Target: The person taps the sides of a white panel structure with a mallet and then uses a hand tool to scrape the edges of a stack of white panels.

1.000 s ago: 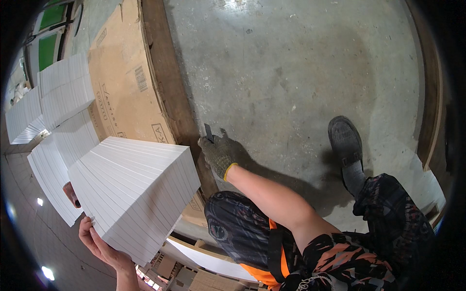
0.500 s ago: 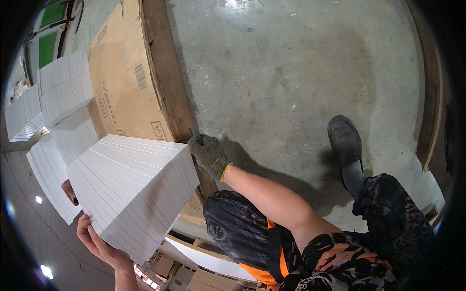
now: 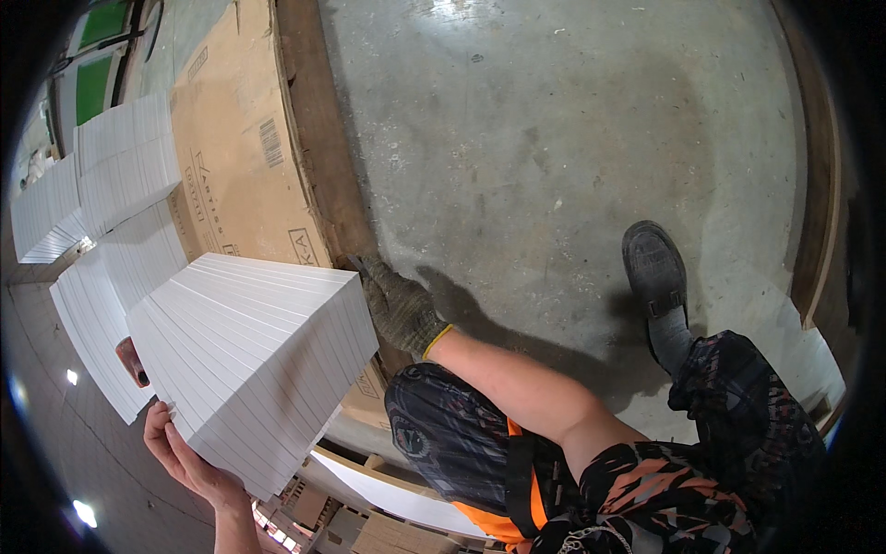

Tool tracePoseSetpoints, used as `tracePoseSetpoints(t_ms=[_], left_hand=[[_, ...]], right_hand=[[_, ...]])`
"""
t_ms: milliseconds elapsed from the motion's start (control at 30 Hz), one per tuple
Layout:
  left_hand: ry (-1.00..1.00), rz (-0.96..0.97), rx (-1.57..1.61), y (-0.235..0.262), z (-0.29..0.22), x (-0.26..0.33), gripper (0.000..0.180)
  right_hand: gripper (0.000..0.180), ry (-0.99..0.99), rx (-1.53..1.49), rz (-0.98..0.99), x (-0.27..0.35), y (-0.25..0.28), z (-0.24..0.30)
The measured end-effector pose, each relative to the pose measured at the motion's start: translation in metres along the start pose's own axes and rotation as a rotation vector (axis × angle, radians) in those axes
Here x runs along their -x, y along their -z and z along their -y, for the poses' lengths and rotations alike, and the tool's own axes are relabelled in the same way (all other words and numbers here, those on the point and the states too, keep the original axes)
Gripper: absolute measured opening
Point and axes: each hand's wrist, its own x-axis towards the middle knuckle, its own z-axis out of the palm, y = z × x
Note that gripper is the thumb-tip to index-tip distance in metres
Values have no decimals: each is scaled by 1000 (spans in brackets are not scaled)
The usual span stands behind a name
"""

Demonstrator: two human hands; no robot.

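Note:
A stack of white boards (image 3: pixel 249 332) with thin dark seams lies at the left. My bare left hand (image 3: pixel 189 462) grips its near left corner, the fingertips on the top edge and the palm along the side. My right hand (image 3: pixel 401 305), in a dark knitted glove with a yellow cuff, is closed beside the stack's right corner. A thin dark flat tool (image 3: pixel 356 263) sticks out of its fingers toward that corner; its kind is not clear. A reddish-brown object with a dark hollow end (image 3: pixel 132 361) lies by the stack's left edge.
More white board stacks (image 3: pixel 129 166) stand beyond, next to a large flat cardboard sheet (image 3: pixel 245 138) on a wooden edge (image 3: pixel 318 120). Grey concrete floor (image 3: pixel 535 166) spreads to the right, with my dark shoe (image 3: pixel 655 268) on it. A wooden edge (image 3: pixel 821 212) runs along the far right.
My right hand has shifted slightly down and its wrist has turned, so the flat tool now tilts toward the stack's corner. My left hand has barely moved.

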Motion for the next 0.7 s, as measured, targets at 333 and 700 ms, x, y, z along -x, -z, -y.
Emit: tracePoseSetpoints(t_ms=[333,700], left_hand=[[121,-49,111,-5,-7,0,30],[80,-44,100,-7,-9,-3,28]], right_hand=[[47,511,96,100,22,-8,52],[39,380,258,-109,18,-32,37]])
